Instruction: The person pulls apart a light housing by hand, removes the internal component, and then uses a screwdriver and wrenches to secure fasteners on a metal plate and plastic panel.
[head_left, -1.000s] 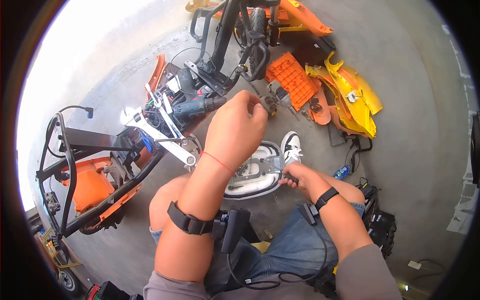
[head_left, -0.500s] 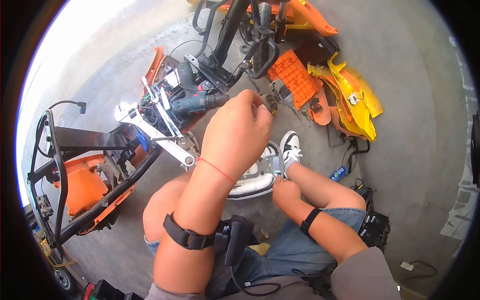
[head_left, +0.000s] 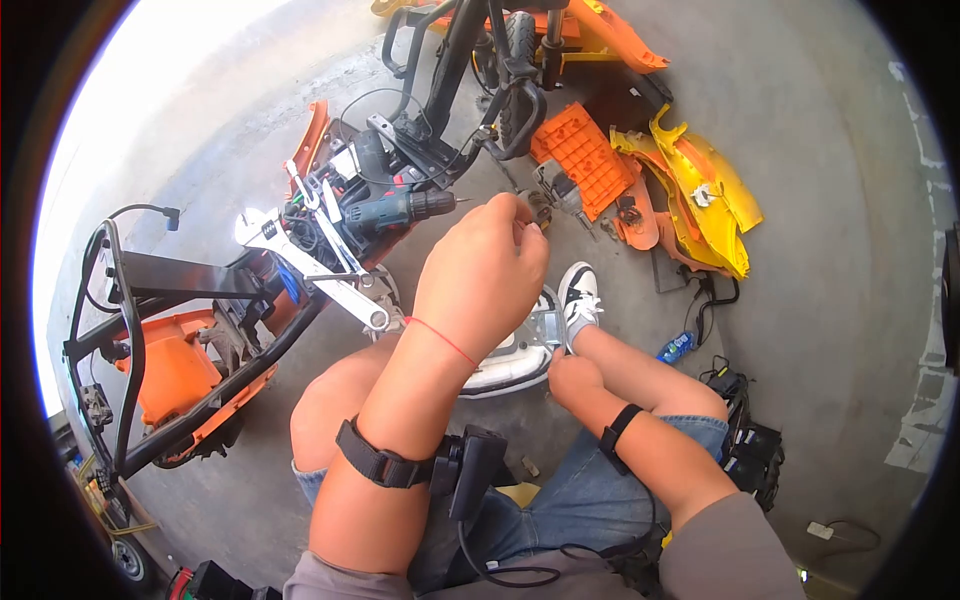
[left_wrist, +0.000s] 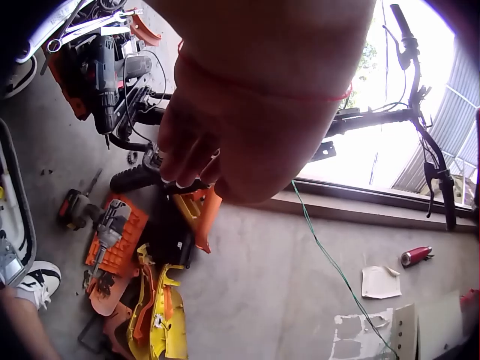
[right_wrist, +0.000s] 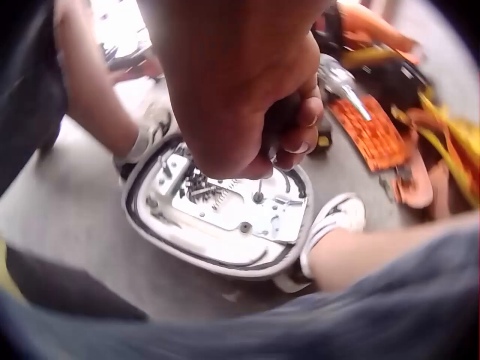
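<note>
My left hand [head_left: 485, 270] is raised in front of the drill, its fingers loosely curled; in the left wrist view nothing shows between them. My right hand [right_wrist: 247, 112] grips the dark handle of a screwdriver [right_wrist: 279, 124]. Its thin shaft points down at a dark round fitting [right_wrist: 257, 197] on a metal plate [right_wrist: 225, 216]. The plate lies in an oval white shell [right_wrist: 180, 236] with a dark rim, between the feet. Black screws and springs [right_wrist: 206, 191] sit loose on the plate. In the head view the left forearm hides part of the shell.
A large adjustable wrench [head_left: 300, 265] and a drill [head_left: 385, 212] lie on a frame at the left. Beyond my hands are an orange slatted panel [head_left: 575, 150] and yellow body parts [head_left: 690, 190]. A bottle [head_left: 677, 346] lies right of the leg.
My right hand has turned back-upward and moved slightly left and down, the screwdriver swinging out of head view behind it. My left hand has shifted slightly right, still raised.
</note>
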